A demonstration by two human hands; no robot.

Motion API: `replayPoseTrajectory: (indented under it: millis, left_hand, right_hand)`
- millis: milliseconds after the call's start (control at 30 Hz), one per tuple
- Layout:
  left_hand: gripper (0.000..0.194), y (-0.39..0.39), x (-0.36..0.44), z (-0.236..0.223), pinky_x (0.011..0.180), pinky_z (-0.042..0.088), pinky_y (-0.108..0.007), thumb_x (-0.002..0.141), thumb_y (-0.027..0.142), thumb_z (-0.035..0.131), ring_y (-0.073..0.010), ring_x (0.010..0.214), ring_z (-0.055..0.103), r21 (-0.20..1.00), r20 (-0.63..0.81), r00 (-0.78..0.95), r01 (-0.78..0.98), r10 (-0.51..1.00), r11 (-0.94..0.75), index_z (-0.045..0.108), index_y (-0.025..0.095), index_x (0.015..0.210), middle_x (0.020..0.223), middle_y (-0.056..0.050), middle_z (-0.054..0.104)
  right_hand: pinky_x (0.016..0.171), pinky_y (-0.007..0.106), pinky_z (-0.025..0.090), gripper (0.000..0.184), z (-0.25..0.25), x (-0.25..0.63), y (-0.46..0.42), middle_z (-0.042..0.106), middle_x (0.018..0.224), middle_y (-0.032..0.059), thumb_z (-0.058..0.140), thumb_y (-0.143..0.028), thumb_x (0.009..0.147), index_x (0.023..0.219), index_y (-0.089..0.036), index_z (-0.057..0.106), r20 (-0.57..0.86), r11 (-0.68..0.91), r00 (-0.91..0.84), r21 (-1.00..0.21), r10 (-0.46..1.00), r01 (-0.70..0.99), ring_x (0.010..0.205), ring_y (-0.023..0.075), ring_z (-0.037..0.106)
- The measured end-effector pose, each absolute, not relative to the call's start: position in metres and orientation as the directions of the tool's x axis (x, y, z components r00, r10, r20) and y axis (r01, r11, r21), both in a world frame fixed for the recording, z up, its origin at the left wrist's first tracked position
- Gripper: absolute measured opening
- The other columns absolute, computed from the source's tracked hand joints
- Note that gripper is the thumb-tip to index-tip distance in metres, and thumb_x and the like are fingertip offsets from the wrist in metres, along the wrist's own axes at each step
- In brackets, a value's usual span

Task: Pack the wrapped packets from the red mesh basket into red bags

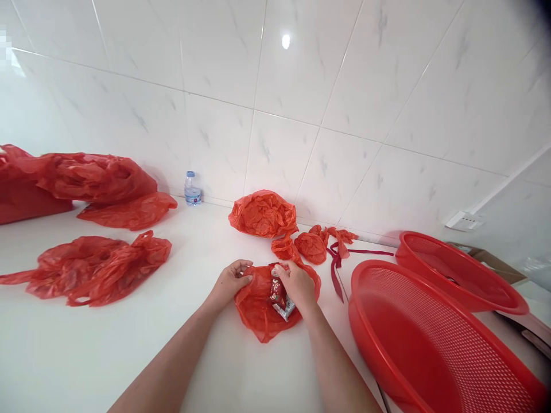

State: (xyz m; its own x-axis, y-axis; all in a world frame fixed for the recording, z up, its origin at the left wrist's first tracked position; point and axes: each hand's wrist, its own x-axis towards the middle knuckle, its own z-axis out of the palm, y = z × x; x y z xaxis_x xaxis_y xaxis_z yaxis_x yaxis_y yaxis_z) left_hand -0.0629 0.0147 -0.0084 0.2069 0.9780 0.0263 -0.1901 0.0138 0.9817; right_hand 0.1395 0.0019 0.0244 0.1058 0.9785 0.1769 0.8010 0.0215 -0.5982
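Observation:
A red plastic bag (263, 321) lies spread on the white table in front of me. My left hand (233, 283) pinches the bag's left edge between thumb and fingers. On the bag rest a small dark red packet with pale printing (276, 291) and a silvery white packet (284, 310). My right hand (298, 283) is closed at the top of the dark red packet, thumb and fingers together. It partly covers the bag's right side.
A large red basket (370, 321) stands at the right, with another red basket (415, 246) behind it. Crumpled red bags (263, 213) and a dark red ribbon (337, 269) lie by the wall. More red bags (101, 267) and a water bottle (191, 192) are at the left.

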Motion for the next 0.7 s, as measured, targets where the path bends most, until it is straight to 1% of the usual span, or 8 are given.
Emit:
replayPoseTrajectory:
  millis: [100,167,233,333,467,567,633,700]
  left_hand:
    - [0.041,0.013,-0.064,-0.008,0.064,0.051,-0.029,0.067,0.033,0.072,-0.0158,0.069,0.064,0.982,0.038,0.225,-0.189,0.974,0.006,0.058,0.021,0.104,0.087,-0.002,0.064]
    - [0.042,0.013,-0.064,-0.009,0.064,0.051,-0.028,0.068,0.032,0.071,-0.0158,0.069,0.064,0.980,0.042,0.238,-0.198,0.970,0.006,0.057,0.021,0.106,0.087,-0.002,0.065]
    - [0.042,0.014,-0.065,-0.010,0.064,0.051,-0.029,0.068,0.032,0.071,-0.0162,0.069,0.064,0.978,0.037,0.243,-0.207,0.969,0.015,0.057,0.021,0.106,0.086,-0.002,0.066]
    - [0.040,0.016,-0.064,-0.013,0.061,0.050,-0.029,0.067,0.032,0.072,-0.0162,0.065,0.064,0.974,0.012,0.227,-0.225,0.974,0.040,0.058,0.020,0.102,0.081,-0.001,0.067]
    - [0.038,0.019,-0.063,-0.015,0.059,0.049,-0.028,0.068,0.033,0.071,-0.0156,0.062,0.063,0.967,-0.011,0.188,-0.248,0.982,0.058,0.058,0.021,0.101,0.076,0.000,0.066]
    - [0.037,0.019,-0.065,-0.014,0.059,0.050,-0.028,0.070,0.035,0.070,-0.0163,0.064,0.064,0.962,-0.026,0.176,-0.262,0.984,0.072,0.056,0.022,0.102,0.078,0.000,0.067]
    - [0.038,0.017,-0.066,-0.010,0.061,0.051,-0.029,0.071,0.037,0.069,-0.0173,0.066,0.065,0.956,-0.031,0.179,-0.280,0.983,0.081,0.055,0.022,0.102,0.080,-0.002,0.068]
    - [0.039,0.016,-0.066,-0.007,0.062,0.051,-0.030,0.070,0.038,0.070,-0.0180,0.068,0.066,0.950,-0.031,0.186,-0.301,0.982,0.087,0.056,0.022,0.103,0.081,-0.002,0.069]
  right_hand:
    - [0.065,0.028,0.038,0.029,0.022,0.125,0.013,0.069,0.087,0.0051,0.052,-0.044,0.082,0.096,-0.021,0.062,0.165,-0.015,0.116,-0.513,0.979,0.858,0.082,0.0212,0.062]
    - [0.064,0.027,0.038,0.023,0.015,0.119,0.020,0.068,0.089,0.0056,0.053,-0.033,0.080,0.096,-0.020,0.060,0.178,-0.016,0.121,-0.503,0.977,0.864,0.081,0.0201,0.062]
    - [0.065,0.026,0.039,0.022,0.007,0.117,0.025,0.068,0.091,0.0047,0.052,-0.028,0.079,0.098,-0.021,0.059,0.178,-0.002,0.122,-0.557,0.976,0.830,0.081,0.0180,0.062]
    - [0.064,0.024,0.042,0.018,0.000,0.121,0.026,0.067,0.087,0.0019,0.051,-0.030,0.080,0.094,-0.022,0.059,0.170,0.023,0.138,-0.706,0.976,0.708,0.075,0.0157,0.061]
    - [0.067,0.027,0.045,0.017,0.009,0.129,0.019,0.065,0.082,0.0014,0.050,-0.035,0.081,0.086,-0.021,0.056,0.282,0.141,0.174,-0.817,0.944,0.559,0.074,0.0166,0.059]
    - [0.074,0.028,0.046,0.014,0.022,0.131,0.010,0.063,0.089,0.0019,0.050,-0.030,0.080,0.089,-0.022,0.055,0.389,0.266,0.129,-0.801,0.912,0.536,0.081,0.0170,0.058]
    - [0.080,0.029,0.045,0.011,0.028,0.129,0.003,0.062,0.090,0.0017,0.050,-0.022,0.078,0.087,-0.022,0.056,0.439,0.331,0.054,-0.749,0.897,0.573,0.086,0.0173,0.057]
    - [0.084,0.030,0.044,0.017,0.031,0.127,-0.002,0.062,0.090,0.0013,0.047,-0.014,0.073,0.084,-0.022,0.059,0.452,0.392,-0.068,-0.676,0.889,0.624,0.090,0.0174,0.056]
